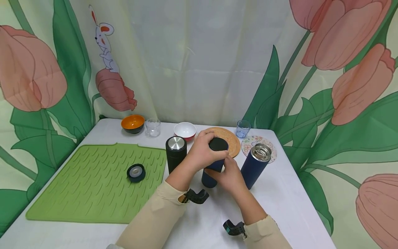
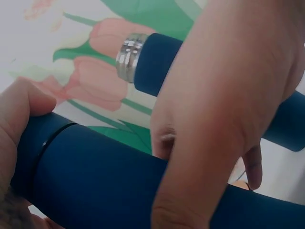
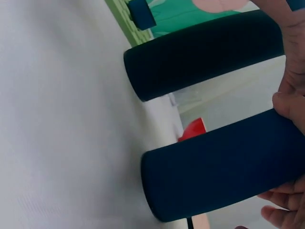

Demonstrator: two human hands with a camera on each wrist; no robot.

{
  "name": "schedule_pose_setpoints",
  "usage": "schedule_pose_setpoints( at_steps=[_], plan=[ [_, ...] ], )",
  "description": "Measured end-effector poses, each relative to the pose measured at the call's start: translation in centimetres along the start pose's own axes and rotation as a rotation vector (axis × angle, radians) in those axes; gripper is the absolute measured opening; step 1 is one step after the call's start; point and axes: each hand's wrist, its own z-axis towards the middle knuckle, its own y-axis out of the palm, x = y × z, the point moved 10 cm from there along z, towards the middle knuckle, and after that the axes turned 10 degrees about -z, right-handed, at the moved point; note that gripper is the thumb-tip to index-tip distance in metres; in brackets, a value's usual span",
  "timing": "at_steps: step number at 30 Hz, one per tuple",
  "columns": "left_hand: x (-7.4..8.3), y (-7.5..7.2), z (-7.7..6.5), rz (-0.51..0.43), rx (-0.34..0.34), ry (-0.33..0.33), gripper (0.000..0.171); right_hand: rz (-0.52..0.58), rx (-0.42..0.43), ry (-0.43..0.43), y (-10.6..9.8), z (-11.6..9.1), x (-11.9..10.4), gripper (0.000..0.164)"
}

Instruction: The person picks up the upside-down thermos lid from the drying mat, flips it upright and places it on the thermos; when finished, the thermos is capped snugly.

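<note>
A dark blue thermos flask (image 1: 209, 180) is held between both hands, its base close over the white table. My left hand (image 1: 202, 151) grips its lid (image 2: 43, 136), with the fingers round the rim at the top. Lower down, my right hand (image 1: 230, 177) holds the body (image 3: 224, 167), thumb and fingers on either side. To the right stands a second blue flask (image 1: 255, 166) without a lid, its steel neck bare. A black flask (image 1: 176, 154) with a silver-topped lid stands to the left. A dark round lid (image 1: 135, 173) lies on the green mat.
The ribbed green mat (image 1: 93, 193) covers the table's left side. Along the back are an orange bowl (image 1: 132, 122), a clear glass (image 1: 153, 128), a white-and-red bowl (image 1: 185, 130), a round wooden board (image 1: 234, 138), a blue glass (image 1: 243, 128) and a patterned plate (image 1: 248, 142).
</note>
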Motion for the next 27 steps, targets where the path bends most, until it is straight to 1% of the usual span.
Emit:
schedule_pose_setpoints(
  at_steps=[4,7,11,13,14,15,16,17,18,20,21,22,23,25,27],
  plan=[
    [0.1,0.3,0.3,-0.017,-0.041,0.027,0.056,0.007,-0.003,-0.007,-0.1,0.0,0.0,0.082],
    [0.0,0.3,0.4,-0.033,-0.044,0.034,0.052,0.001,-0.010,-0.014,-0.1,0.0,-0.1,0.081],
    [-0.4,0.3,0.1,-0.033,0.005,0.007,0.052,-0.004,-0.012,-0.026,-0.1,0.0,-0.2,0.078],
    [-0.7,0.4,-0.6,-0.013,0.043,-0.032,0.063,-0.006,-0.013,-0.025,-0.1,0.0,-0.1,0.077],
    [-0.6,0.3,-1.2,0.009,0.063,-0.055,0.070,-0.014,-0.013,-0.023,-0.1,0.0,-0.1,0.076],
    [-0.4,0.3,-1.9,0.040,0.079,-0.073,0.077,-0.030,-0.004,-0.026,-0.1,0.0,-0.1,0.070],
    [0.1,0.2,-2.9,0.087,0.094,-0.086,0.083,-0.066,0.002,-0.051,-0.1,0.0,-0.3,0.061],
    [0.8,0.2,-4.1,0.139,0.105,-0.087,0.088,-0.079,0.003,-0.051,0.0,-0.1,-0.3,0.058],
    [1.6,0.1,-5.4,0.202,0.108,-0.074,0.089,-0.083,0.002,-0.044,0.1,-0.3,-0.3,0.055],
    [3.5,0.0,-8.1,0.312,0.090,-0.021,0.081,-0.086,-0.010,-0.015,0.3,-0.6,-0.1,0.053],
    [4.3,-0.1,-9.4,0.357,0.074,0.017,0.074,-0.086,-0.020,0.001,0.4,-0.9,0.1,0.053],
    [5.0,-0.3,-10.6,0.383,0.061,0.061,0.065,-0.081,-0.041,0.028,0.5,-1.2,0.3,0.060],
    [5.4,-0.5,-11.7,0.397,0.047,0.100,0.056,-0.059,-0.059,0.074,0.6,-1.5,0.6,0.069],
    [5.6,-1.7,-13.4,0.401,0.044,0.159,0.040,-0.073,-0.096,0.115,0.6,-2.1,0.8,0.078],
    [5.0,-3.6,-14.5,0.398,0.092,0.185,0.030,-0.109,-0.129,0.124,0.5,-2.8,0.8,0.082]
  ],
)
